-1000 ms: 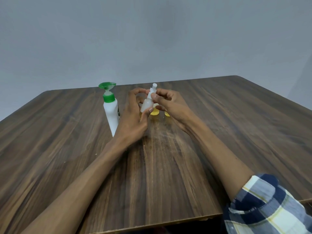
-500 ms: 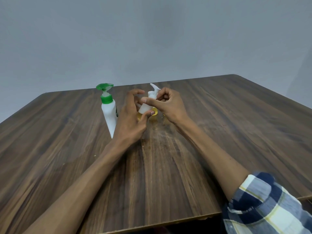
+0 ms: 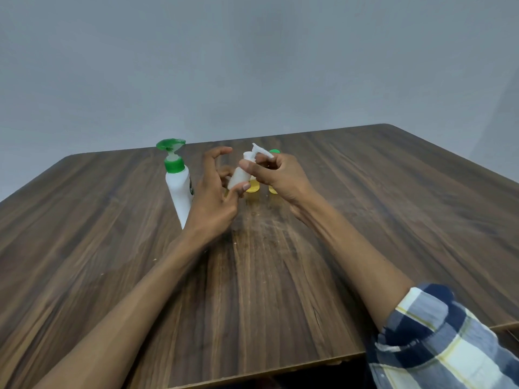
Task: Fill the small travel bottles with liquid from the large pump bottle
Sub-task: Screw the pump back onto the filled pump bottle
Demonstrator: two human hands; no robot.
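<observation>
Dark wood-grain table (image 3: 280,290). On it: white pump bottle (image 3: 179,192) with green pump head, upright; yellow small containers (image 3: 252,188) behind hands.

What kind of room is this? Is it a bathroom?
Probably not a bathroom. It looks like a plain indoor room: a bare grey wall, a wooden table, and on it only the pump bottle and small bottles.
</observation>
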